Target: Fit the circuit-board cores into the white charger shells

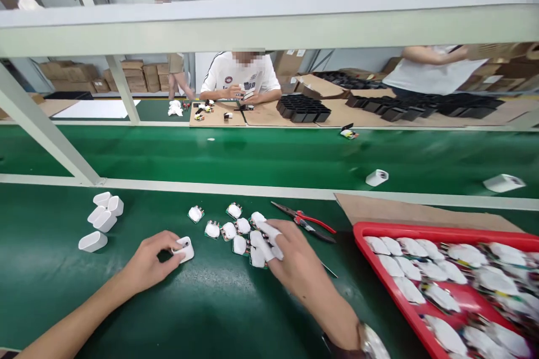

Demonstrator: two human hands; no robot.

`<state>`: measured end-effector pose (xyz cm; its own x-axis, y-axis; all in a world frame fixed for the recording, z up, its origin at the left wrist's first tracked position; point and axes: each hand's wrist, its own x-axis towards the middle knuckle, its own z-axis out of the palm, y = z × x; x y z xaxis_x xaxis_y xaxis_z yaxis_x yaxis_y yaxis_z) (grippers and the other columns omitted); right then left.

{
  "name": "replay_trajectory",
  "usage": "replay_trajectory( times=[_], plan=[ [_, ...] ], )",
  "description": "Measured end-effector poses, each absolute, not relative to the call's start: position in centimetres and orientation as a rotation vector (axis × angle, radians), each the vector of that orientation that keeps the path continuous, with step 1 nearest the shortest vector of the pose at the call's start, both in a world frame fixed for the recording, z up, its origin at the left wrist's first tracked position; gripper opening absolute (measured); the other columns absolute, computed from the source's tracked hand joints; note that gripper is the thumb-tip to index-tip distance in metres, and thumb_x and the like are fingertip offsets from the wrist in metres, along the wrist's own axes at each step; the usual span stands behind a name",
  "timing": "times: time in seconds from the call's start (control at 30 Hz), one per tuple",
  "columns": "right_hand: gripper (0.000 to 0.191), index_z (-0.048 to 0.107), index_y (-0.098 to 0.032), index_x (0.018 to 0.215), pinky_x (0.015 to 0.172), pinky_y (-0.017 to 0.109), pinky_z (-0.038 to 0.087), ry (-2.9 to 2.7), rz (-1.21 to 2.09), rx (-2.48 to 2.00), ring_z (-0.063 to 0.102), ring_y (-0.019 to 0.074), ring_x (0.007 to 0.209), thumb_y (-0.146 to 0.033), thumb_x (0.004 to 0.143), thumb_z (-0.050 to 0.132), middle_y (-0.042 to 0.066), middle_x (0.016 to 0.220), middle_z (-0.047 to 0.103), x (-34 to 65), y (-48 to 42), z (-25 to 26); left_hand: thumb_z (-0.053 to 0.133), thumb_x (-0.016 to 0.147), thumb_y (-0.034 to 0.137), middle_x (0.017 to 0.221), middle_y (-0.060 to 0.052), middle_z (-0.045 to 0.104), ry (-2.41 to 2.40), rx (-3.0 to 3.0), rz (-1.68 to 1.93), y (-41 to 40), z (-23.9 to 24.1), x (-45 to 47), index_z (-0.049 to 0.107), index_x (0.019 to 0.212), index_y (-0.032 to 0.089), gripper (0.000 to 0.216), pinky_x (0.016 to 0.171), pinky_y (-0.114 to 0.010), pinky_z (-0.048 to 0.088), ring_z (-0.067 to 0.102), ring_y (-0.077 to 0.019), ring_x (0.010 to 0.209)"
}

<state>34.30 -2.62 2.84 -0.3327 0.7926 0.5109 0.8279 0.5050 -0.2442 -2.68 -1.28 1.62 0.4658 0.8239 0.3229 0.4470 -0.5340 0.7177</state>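
My left hand pinches a small white plastic housing between thumb and fingertips, on the green table. Over a cluster of small circuit boards with white padded tops reaches my right hand, its fingers stretched out and apart. White covers wrap some of those fingers, and their tips touch or hover just over the boards at the cluster's right side. Beside that hand lie red-handled pliers and, partly hidden under it, a thin metal rod.
Several white housings stand at the left. A red tray of white-topped boards fills the right. Beyond a white rail runs a green conveyor belt carrying two white housings. A co-worker sits across, near black trays.
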Motion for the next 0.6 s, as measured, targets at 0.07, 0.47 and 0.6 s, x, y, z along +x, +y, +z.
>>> replay_trajectory(
  times=[0.07,0.47,0.6],
  plan=[
    [0.015,0.067,-0.02,0.107,0.094,0.047,0.055,-2.28,-0.071,-1.22,0.061,0.0303,0.114,-0.015,0.096,0.057,0.015,0.126,0.066,31.3,-1.7,3.6,0.064,0.101,0.034,0.095,-0.004,0.077,1.166,2.011,0.911,0.7,2.1,-2.6,0.065,0.099,0.023,0.012,0.071,-0.031,0.064,0.077,-0.0195,0.082],
    [0.009,0.068,-0.017,0.092,0.092,0.04,0.05,-2.641,-0.171,-1.1,0.062,0.0262,0.099,-0.011,0.086,0.069,0.011,0.103,0.07,18.5,4.0,2.5,0.068,0.103,0.035,0.125,-0.01,0.069,1.854,2.119,0.81,19.4,6.1,-5.8,0.067,0.126,0.017,0.029,0.091,-0.044,0.062,0.07,-0.0231,0.106],
    [0.032,0.069,-0.015,0.114,0.106,0.04,0.047,-2.676,-0.121,-0.989,0.057,0.0284,0.124,-0.007,0.083,0.065,0.014,0.143,0.061,19.5,1.3,2.0,0.065,0.104,0.036,0.135,-0.011,0.065,1.848,2.113,0.841,16.2,5.6,-9.4,0.066,0.131,0.018,0.033,0.097,-0.047,0.06,0.068,-0.0275,0.115]
  ],
)
